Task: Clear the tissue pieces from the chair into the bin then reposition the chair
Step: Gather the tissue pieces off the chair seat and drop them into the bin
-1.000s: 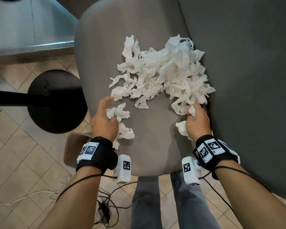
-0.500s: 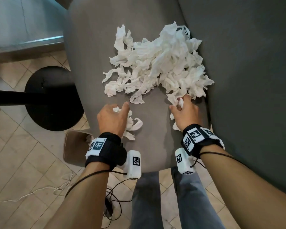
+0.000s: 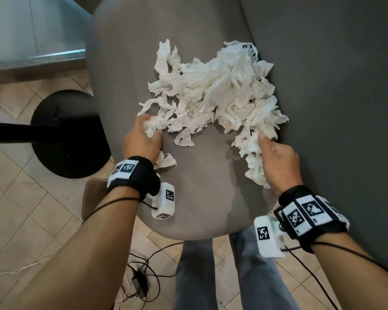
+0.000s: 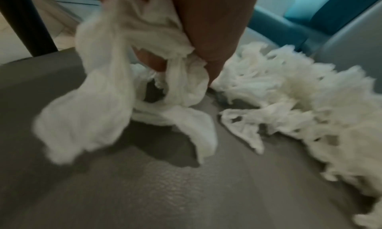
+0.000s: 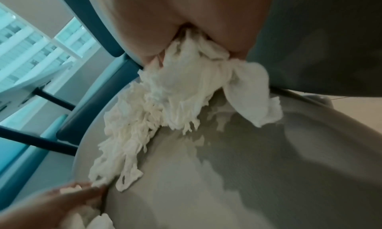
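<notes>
Grey, smooth-upholstered chair seat (image 3: 202, 198) fills the middle of the head view, and on it the loose white heap of torn tissue pieces (image 3: 213, 92) is spread above centre, its long axis running from the lower left up toward the backrest at the upper right. The heap lies just beyond both hands, between them. At its lower left fringe the left hand (image 3: 142, 139) is curled around a bunch of strips (image 4: 115, 72); at its lower right fringe the right hand (image 3: 278, 164) is closed on a trailing clump (image 5: 186, 88). Neither hand is clearly nearer, so an inward scoop from both sides seems called for. No bin is seen in any view.
</notes>
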A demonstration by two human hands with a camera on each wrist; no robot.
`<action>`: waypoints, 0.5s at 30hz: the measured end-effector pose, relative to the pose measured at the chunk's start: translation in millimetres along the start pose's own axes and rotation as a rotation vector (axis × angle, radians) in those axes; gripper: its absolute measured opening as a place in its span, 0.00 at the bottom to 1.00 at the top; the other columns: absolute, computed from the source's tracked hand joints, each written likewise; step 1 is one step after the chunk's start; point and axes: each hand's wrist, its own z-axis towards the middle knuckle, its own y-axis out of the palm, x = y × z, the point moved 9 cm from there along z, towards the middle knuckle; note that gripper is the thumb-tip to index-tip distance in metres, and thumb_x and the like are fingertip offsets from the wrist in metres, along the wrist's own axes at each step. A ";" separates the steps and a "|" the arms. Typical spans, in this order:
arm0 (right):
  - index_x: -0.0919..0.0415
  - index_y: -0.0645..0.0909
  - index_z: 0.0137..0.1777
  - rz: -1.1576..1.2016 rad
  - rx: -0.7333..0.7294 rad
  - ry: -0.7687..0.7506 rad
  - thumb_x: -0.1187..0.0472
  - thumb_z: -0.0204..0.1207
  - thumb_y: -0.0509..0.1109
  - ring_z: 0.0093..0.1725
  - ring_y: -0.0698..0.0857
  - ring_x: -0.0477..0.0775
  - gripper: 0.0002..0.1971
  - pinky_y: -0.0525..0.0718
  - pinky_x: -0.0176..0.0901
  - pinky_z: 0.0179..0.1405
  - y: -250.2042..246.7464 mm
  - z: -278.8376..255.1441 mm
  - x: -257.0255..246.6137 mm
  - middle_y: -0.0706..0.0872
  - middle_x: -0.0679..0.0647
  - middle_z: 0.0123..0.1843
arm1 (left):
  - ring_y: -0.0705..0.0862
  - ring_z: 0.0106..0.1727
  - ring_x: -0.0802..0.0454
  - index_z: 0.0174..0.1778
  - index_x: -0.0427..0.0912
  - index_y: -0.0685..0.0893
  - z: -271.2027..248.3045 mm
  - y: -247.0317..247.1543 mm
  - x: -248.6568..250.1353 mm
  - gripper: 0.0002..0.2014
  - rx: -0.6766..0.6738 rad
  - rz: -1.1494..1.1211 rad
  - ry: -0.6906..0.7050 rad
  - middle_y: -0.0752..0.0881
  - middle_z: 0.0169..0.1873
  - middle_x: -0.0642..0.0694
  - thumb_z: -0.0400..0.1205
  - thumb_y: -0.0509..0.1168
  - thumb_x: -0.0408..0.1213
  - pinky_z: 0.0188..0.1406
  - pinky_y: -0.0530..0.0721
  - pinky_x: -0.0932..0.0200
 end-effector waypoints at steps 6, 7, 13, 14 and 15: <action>0.70 0.77 0.34 0.142 0.011 -0.056 0.60 0.65 0.68 0.30 0.74 0.52 0.11 0.76 0.44 0.29 -4.0 6.9 -4.1 0.77 0.55 0.30 | 0.79 0.47 0.39 0.42 0.36 0.81 -3.9 -6.4 -3.5 0.11 0.054 -0.076 -0.007 0.82 0.44 0.40 0.78 0.65 0.42 0.44 0.71 0.55; 0.69 0.80 0.37 0.148 -0.004 -0.050 0.62 0.65 0.68 0.32 0.78 0.52 0.08 0.80 0.44 0.33 -2.1 7.7 -5.4 0.82 0.54 0.32 | 0.78 0.48 0.41 0.44 0.35 0.82 -10.9 -10.2 -5.4 0.11 0.063 -0.113 -0.019 0.81 0.45 0.41 0.77 0.65 0.41 0.46 0.71 0.56; 0.53 0.78 0.37 0.232 -0.092 -0.039 0.76 0.73 0.59 0.39 0.92 0.61 0.16 0.89 0.50 0.32 11.9 5.6 -21.6 0.89 0.62 0.47 | 0.83 0.48 0.50 0.36 0.52 0.77 -56.9 -24.9 -29.2 0.16 0.154 -0.464 -0.068 0.86 0.45 0.49 0.75 0.61 0.23 0.50 0.80 0.58; 0.51 0.77 0.37 0.237 -0.118 -0.048 0.77 0.72 0.57 0.37 0.90 0.62 0.19 0.87 0.47 0.28 15.1 3.0 -28.4 0.87 0.62 0.48 | 0.82 0.44 0.51 0.36 0.53 0.77 -64.9 -27.7 -31.3 0.17 0.165 -0.522 -0.076 0.84 0.43 0.49 0.75 0.60 0.22 0.48 0.80 0.57; 0.49 0.75 0.37 0.239 -0.148 -0.061 0.77 0.73 0.55 0.35 0.86 0.61 0.20 0.83 0.44 0.25 18.9 -0.1 -34.4 0.86 0.61 0.49 | 0.79 0.38 0.53 0.37 0.54 0.78 -72.2 -29.2 -35.8 0.17 0.177 -0.574 -0.104 0.82 0.39 0.49 0.76 0.60 0.22 0.41 0.79 0.58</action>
